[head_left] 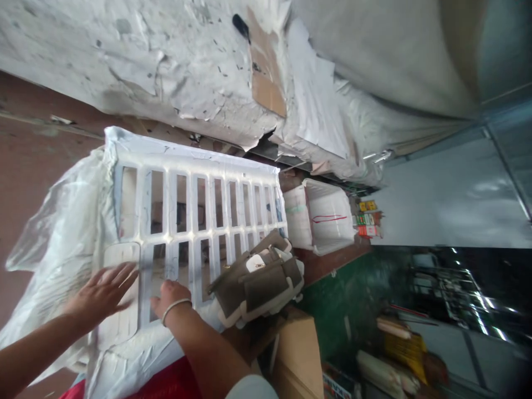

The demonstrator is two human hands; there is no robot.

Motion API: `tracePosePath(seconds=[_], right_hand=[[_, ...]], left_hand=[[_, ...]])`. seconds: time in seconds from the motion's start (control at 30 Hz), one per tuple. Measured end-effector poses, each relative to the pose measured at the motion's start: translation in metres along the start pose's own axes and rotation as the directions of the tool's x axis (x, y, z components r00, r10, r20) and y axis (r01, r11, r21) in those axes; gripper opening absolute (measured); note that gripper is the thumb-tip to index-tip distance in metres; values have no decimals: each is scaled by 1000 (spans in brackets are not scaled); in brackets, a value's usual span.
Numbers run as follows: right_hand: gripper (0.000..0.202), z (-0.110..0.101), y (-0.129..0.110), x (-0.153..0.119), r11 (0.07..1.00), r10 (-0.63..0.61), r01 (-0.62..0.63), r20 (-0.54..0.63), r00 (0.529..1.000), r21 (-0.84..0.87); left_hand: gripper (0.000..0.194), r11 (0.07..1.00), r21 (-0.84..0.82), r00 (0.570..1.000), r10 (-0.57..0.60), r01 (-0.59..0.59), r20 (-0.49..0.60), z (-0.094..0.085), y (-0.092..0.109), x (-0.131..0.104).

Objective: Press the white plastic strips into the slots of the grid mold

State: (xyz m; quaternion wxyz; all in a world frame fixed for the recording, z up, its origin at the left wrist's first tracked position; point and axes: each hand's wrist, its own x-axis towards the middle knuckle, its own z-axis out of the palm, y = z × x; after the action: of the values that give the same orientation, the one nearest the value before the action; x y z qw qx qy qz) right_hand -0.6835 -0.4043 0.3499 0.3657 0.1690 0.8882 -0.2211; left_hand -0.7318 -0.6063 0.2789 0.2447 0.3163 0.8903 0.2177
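Note:
A white slatted rack stands before me, with long openings in two rows. My left hand lies spread over a pale flat panel with rounded corners at the rack's near left end. Just right of it, my right hand, with a band on its wrist, is over the slats; its fingers are bent and partly hidden, and what they hold, if anything, does not show. An olive and cream bag rests on the rack's right end, apart from both hands.
Clear plastic sheeting hangs at the left. Beyond the rack is a table covered in white paper. White bins stand to the right, small boxes behind them. A cardboard box is at the lower middle.

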Motion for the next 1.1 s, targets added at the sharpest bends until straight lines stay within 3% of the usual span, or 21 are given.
tracePosePath(seconds=[0.07,0.13,0.23,0.27,0.3,0.4,0.5,0.57,0.63,0.67,0.73,0.8,0.87,0.9,0.93,0.97,1.0,1.03,1.07,1.1], right_hand=[[24,-14,47,-29,997,78,-76,-141,987,18],[19,-34,103,-58,969,246,-240,-348,905,59],[39,-74,187,-87,933,333,-357,-488,807,45],[46,-89,210,-90,934,318,-357,-499,807,18],[53,-104,230,-91,942,268,-332,-481,835,-49],[66,-146,269,-76,894,144,-238,-259,955,-380],[54,-177,282,-55,865,96,-158,-153,984,-475],[27,-190,280,-49,856,23,-77,-111,994,-511],[14,-196,269,-53,840,-58,27,-39,998,-542],[13,-198,259,-59,832,-96,83,5,995,-548],[12,-198,233,-74,809,-207,221,88,974,-544],[15,-197,203,-91,763,-388,394,124,913,-513],[21,-192,183,-104,713,-586,528,21,810,-461],[22,-189,180,-107,719,-643,541,-125,755,-435],[24,-183,181,-108,764,-636,513,-325,700,-391],[28,-176,186,-107,838,-543,458,-546,638,-297],[38,-166,192,-103,907,-363,400,-727,582,-133],[51,-154,199,-98,927,-138,362,-805,577,101],[62,-140,204,-93,868,54,341,-752,657,360],[67,-125,205,-89,736,156,302,-585,796,607]], left_hand=[[78,994,47,989,107,-102,-107,17,-1,-9],[89,988,83,972,143,-129,-184,25,1,-15],[85,983,134,962,152,-124,-226,24,9,-17],[83,981,143,959,162,-131,-232,23,11,-15],[84,979,147,955,176,-143,-239,23,13,-14],[83,970,169,932,219,-175,-290,30,13,-12],[79,972,201,947,174,-121,-269,38,30,-9],[77,988,157,994,3,14,-107,37,66,-1],[78,996,27,992,-87,85,86,30,121,13],[81,994,-60,990,-79,87,120,24,153,22],[88,967,-253,993,11,20,120,13,215,42],[93,898,-439,989,84,-23,120,2,262,60],[55,757,-653,973,119,41,199,-5,284,72],[42,647,-755,969,102,107,225,-8,285,74],[36,493,-848,962,72,197,265,-11,281,74],[35,304,-909,950,30,286,309,-13,274,70],[36,100,-929,934,-16,356,356,-16,264,63],[40,-95,-911,912,-53,402,408,-18,253,54],[45,-253,-869,885,-85,425,458,-20,242,44],[49,-362,-829,860,-123,427,496,-20,233,33]])
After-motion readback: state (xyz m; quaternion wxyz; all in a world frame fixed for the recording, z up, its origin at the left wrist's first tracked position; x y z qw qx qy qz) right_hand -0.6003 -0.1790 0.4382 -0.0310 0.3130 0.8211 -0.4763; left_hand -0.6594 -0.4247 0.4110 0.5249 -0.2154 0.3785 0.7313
